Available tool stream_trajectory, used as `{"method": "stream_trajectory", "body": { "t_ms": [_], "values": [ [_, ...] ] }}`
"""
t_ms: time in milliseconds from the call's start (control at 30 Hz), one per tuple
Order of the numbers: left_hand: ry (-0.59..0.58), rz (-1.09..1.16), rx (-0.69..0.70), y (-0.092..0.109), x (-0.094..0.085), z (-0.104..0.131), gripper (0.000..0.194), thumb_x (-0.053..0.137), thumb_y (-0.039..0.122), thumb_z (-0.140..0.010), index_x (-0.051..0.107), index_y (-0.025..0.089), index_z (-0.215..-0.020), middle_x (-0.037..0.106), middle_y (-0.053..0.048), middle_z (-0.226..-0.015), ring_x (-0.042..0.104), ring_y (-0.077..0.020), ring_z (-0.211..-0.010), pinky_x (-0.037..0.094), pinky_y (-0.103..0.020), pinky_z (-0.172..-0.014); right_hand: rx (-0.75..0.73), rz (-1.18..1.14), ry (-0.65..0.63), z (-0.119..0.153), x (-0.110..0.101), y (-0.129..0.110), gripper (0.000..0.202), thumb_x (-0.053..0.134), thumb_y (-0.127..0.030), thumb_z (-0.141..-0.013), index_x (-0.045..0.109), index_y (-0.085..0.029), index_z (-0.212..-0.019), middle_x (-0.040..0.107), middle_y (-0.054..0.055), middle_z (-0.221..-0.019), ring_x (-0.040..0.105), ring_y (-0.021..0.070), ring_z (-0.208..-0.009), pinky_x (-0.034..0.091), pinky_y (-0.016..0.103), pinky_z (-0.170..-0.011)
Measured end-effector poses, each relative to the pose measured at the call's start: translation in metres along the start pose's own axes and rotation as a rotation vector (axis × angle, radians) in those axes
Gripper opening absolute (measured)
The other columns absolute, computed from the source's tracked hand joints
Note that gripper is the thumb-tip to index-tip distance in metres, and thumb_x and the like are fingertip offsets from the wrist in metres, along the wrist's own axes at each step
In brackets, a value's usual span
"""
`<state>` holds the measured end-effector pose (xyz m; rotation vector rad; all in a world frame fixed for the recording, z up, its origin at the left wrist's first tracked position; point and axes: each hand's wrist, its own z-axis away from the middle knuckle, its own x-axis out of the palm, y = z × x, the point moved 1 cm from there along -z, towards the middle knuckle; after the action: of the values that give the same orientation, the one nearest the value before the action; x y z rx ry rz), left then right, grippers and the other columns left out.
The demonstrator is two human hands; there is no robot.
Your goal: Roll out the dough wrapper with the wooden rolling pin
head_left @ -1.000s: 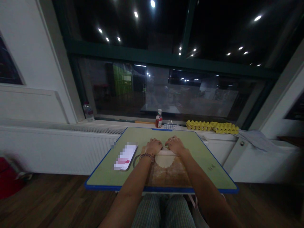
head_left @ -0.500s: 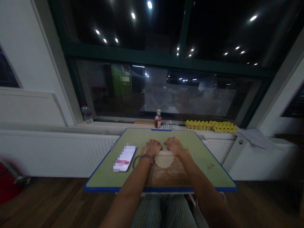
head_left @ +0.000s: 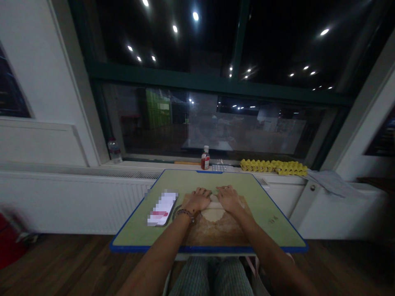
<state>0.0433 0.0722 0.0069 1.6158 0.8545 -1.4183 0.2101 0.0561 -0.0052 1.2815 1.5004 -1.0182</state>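
Note:
A flat, pale round of dough (head_left: 212, 215) lies on a brown wooden board (head_left: 216, 234). Across its far part runs a light rolling pin (head_left: 214, 205). My left hand (head_left: 199, 200) rests on the pin's left part, a beaded bracelet at the wrist. On the right part of the pin lies my right hand (head_left: 228, 198). Fingers of both hands point forward over the pin, and their tips reach past it. A bit of dough shows between the hands, beyond the pin.
The board sits on a green table (head_left: 182, 179) with a blue rim. A lit phone (head_left: 163, 209) lies at the left. On the windowsill behind are a red-labelled bottle (head_left: 205, 158), a clear bottle (head_left: 114, 151), yellow egg cartons (head_left: 273, 167) and a grey cloth (head_left: 330, 183).
The whole view has shifted slightly, with the table a little lower. Both hands have flattened forward over the rolling pin, and the left wrist has moved a little left.

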Motion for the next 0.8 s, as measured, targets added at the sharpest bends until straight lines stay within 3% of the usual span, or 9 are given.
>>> {"method": "stream_trajectory", "body": {
  "t_ms": [100,200,300,433,567,800],
  "values": [
    [0.171,-0.055,0.057,0.005,0.005,0.014,0.040,0.034,0.029,-0.098,0.056,0.023,-0.130,0.057,-0.006,-0.136,0.044,-0.0256,-0.128,0.037,-0.044,-0.105,-0.005,0.010,-0.007,0.016,-0.008,-0.008,0.044,0.033,-0.030,-0.098,0.057,-0.029,-0.136,0.061,0.005,-0.134,0.048,0.0237,-0.126,0.036,0.040,-0.103],
    [0.338,-0.117,0.081,0.010,0.012,0.027,0.036,0.038,0.029,-0.098,0.062,0.022,-0.123,0.059,-0.008,-0.134,0.044,-0.0269,-0.129,0.035,-0.045,-0.107,-0.040,0.050,0.002,0.028,-0.012,-0.017,0.044,0.032,-0.025,-0.099,0.059,-0.025,-0.134,0.061,0.007,-0.133,0.049,0.0236,-0.124,0.036,0.039,-0.103],
    [0.411,-0.129,0.087,0.013,0.016,0.032,0.034,0.042,0.030,-0.098,0.064,0.021,-0.122,0.059,-0.009,-0.134,0.043,-0.0282,-0.130,0.033,-0.046,-0.107,-0.096,0.084,0.052,0.034,-0.009,-0.024,0.045,0.030,-0.023,-0.100,0.060,-0.020,-0.133,0.062,0.010,-0.131,0.048,0.0239,-0.126,0.033,0.039,-0.105],
    [0.387,-0.125,0.070,0.014,0.012,0.028,0.036,0.040,0.034,-0.099,0.066,0.021,-0.120,0.062,-0.009,-0.130,0.046,-0.0290,-0.126,0.035,-0.046,-0.105,-0.079,0.100,0.060,0.031,-0.009,-0.026,0.043,0.031,-0.024,-0.100,0.064,-0.021,-0.127,0.064,0.011,-0.128,0.050,0.0241,-0.123,0.034,0.039,-0.104],
    [0.302,-0.114,0.017,0.015,0.001,0.020,0.038,0.038,0.035,-0.099,0.064,0.020,-0.123,0.062,-0.010,-0.128,0.048,-0.0292,-0.123,0.037,-0.045,-0.101,-0.065,0.084,-0.030,0.015,-0.013,-0.024,0.037,0.039,-0.026,-0.097,0.065,-0.020,-0.123,0.065,0.010,-0.126,0.053,0.0237,-0.119,0.036,0.037,-0.101],
    [0.209,-0.077,-0.104,0.011,-0.006,0.001,0.041,0.037,0.043,-0.098,0.062,0.022,-0.122,0.059,-0.012,-0.128,0.044,-0.0313,-0.122,0.036,-0.047,-0.099,0.004,0.042,-0.139,-0.013,-0.014,-0.020,0.039,0.036,-0.027,-0.095,0.068,-0.017,-0.114,0.066,0.014,-0.123,0.056,0.0259,-0.114,0.037,0.040,-0.099]
  ]
}}
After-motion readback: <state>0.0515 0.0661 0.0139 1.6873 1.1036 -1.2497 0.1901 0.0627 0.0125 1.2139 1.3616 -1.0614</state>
